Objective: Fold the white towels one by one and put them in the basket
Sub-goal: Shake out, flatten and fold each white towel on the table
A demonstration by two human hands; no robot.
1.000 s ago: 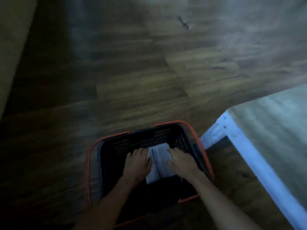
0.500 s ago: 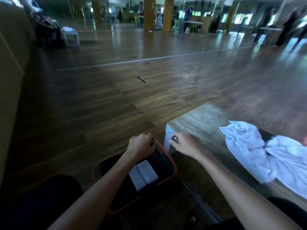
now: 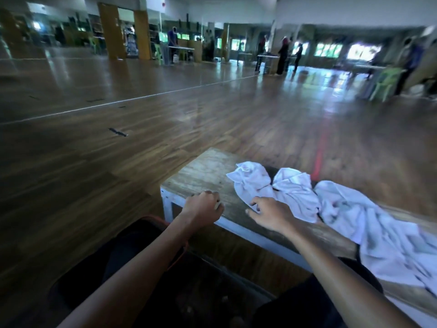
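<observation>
Towels (image 3: 295,192) lie crumpled on desk (image 3: 203,171); your right hand (image 3: 272,213) spreads open at the nearest edge, left hand (image 3: 203,207) curled empty, basket (image 3: 151,217) below.

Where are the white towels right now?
In the head view, the white towels lie crumpled on the wooden table, right of centre, with the right hand at their near edge.

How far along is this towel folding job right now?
Done: a second ago both hands set one folded towel in the basket. In hand: nothing yet; the right hand, fingers spread, reaches the nearest crumpled towel, and the left hand is by the table edge. Left: the whole crumpled pile on it is unfolded.
</observation>
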